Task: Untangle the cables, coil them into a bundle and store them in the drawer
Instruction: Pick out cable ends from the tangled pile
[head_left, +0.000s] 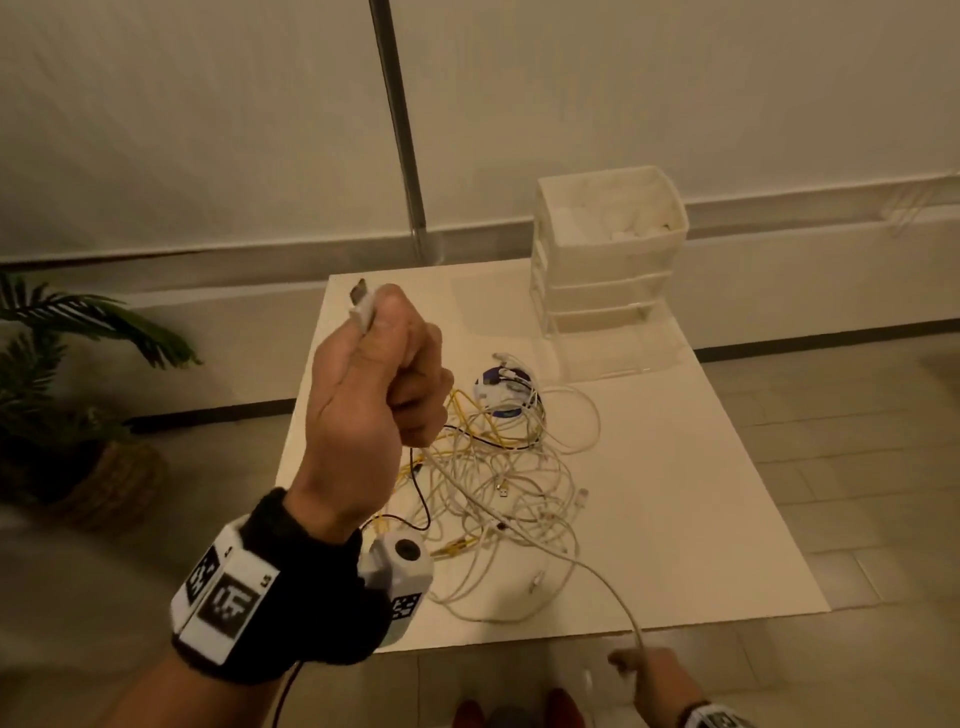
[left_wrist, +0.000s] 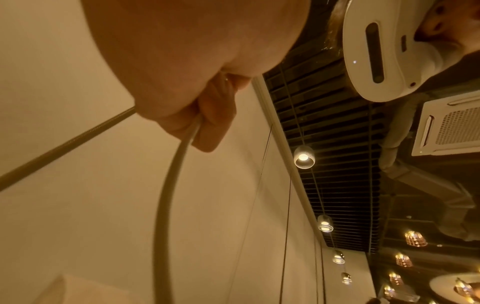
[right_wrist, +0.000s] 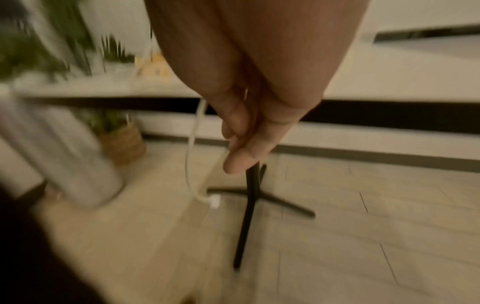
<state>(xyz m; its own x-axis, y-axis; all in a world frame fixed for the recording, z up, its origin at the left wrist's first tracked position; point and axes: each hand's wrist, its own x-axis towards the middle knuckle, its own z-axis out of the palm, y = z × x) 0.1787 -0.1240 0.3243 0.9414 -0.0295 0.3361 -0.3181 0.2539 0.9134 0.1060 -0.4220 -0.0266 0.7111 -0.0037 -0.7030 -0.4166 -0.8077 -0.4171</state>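
Observation:
My left hand (head_left: 384, 358) is raised above the white table (head_left: 727, 519) and grips a white cable (head_left: 597, 577) near its USB plug (head_left: 361, 306), which sticks up out of the fist. That cable runs down to the right, over the tangle of white, yellow and black cables (head_left: 498, 483) on the table, to my right hand (head_left: 649, 675) below the front edge. The right hand (right_wrist: 241, 144) pinches the cable (right_wrist: 191, 156), whose white end plug (right_wrist: 214, 201) dangles. The left wrist view shows the cable (left_wrist: 166, 195) leaving my left hand (left_wrist: 207, 115). A white drawer unit (head_left: 608, 270) stands at the back right.
A purple and white round object (head_left: 501, 389) lies at the far side of the tangle. A metal pole (head_left: 400, 124) rises behind the table. A potted plant in a woven basket (head_left: 104, 467) stands on the floor at the left. The black table base (right_wrist: 249, 205) is underneath.

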